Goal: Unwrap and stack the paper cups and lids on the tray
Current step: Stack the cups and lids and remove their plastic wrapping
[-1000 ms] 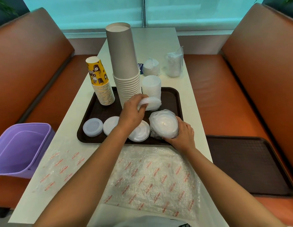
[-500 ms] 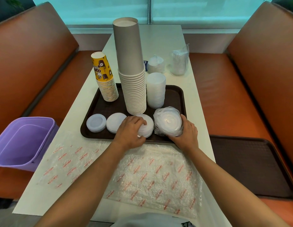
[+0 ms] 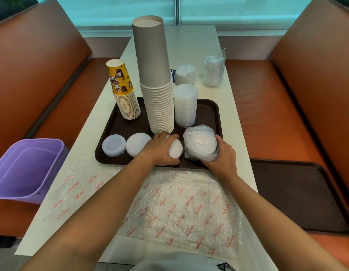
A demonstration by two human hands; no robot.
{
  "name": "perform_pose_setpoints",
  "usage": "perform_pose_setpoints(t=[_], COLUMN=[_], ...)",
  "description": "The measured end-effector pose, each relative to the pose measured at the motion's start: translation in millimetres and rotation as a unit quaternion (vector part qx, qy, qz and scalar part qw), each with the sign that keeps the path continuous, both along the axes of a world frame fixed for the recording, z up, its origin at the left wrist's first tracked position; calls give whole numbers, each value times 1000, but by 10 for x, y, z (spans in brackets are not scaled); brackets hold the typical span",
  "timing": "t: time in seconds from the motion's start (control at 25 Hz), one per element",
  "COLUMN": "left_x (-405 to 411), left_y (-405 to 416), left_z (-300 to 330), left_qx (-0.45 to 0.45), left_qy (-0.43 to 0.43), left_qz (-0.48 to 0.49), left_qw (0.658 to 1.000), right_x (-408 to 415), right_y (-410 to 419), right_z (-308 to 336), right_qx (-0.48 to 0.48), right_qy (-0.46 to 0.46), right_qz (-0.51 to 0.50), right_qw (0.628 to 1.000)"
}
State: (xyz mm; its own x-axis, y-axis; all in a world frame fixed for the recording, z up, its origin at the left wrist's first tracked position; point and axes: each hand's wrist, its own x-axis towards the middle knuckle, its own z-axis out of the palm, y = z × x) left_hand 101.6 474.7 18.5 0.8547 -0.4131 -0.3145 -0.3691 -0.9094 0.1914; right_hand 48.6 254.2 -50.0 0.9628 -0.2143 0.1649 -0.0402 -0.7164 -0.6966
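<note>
Nearest the camera, low in the frame, a sheet of clear wrapping (image 3: 181,210) with red print lies flat on the white tabletop (image 3: 236,122). Just beyond it, at centre frame, the left hand (image 3: 160,148) lies over a low stack of white lids (image 3: 175,148) on the front edge of the brown tray (image 3: 208,112), its grip curled round the stack. Beside it to the right, the right hand (image 3: 224,159) has its grip clamped on a bundle of wrapped lids (image 3: 201,142) (the plastic is crumpled around them), resting on the tray's front right corner. To the left of the hands sit two more small lid stacks (image 3: 114,145). Farther up the tray stand yellow printed cups (image 3: 123,90), a tall stack of grey cups (image 3: 154,75) and a column of white lids (image 3: 185,104). Beyond the tray, two wrapped packs (image 3: 213,70) lie on the tabletop. A purple bin (image 3: 27,169) sits at lower left; a second tray (image 3: 298,194) at right.
</note>
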Motion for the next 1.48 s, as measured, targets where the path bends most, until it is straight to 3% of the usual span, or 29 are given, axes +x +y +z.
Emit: perform_pose_setpoints(t=[0.32,0.6,0.68,0.8,0.88,1.0,1.16,1.48], left_x=[-33,-24,-106,-206,-128,104,354,389], left_y=[-118,-100,-128,-355,-614,-922,-989,-949], left_z=[-8,91,201,382,490,481,344,387], left_qx=[28,57,20,-146,-178,-32,122,84], left_qy=[6,-25,-88,-244,-200,-113,-58,-73], left_qz=[55,13,11,-30,-106,-207,-218,-241], left_qw=[998,998,996,958,958,971,967,964], right_x=[-7,-3,-8,-14,-5,-7,-44,-40], right_y=[-12,-8,-2,20,18,8,6,-10], right_z=[-21,-19,-22,-18,-31,-43,-31,7], right_qx=[1,10,11,18,25,25,29,24], right_qy=[-5,-16,-14,-22,-23,-18,-45,-33], right_qz=[5,7,4,0,4,11,16,15], right_qw=[1000,1000,1000,1000,999,999,998,999])
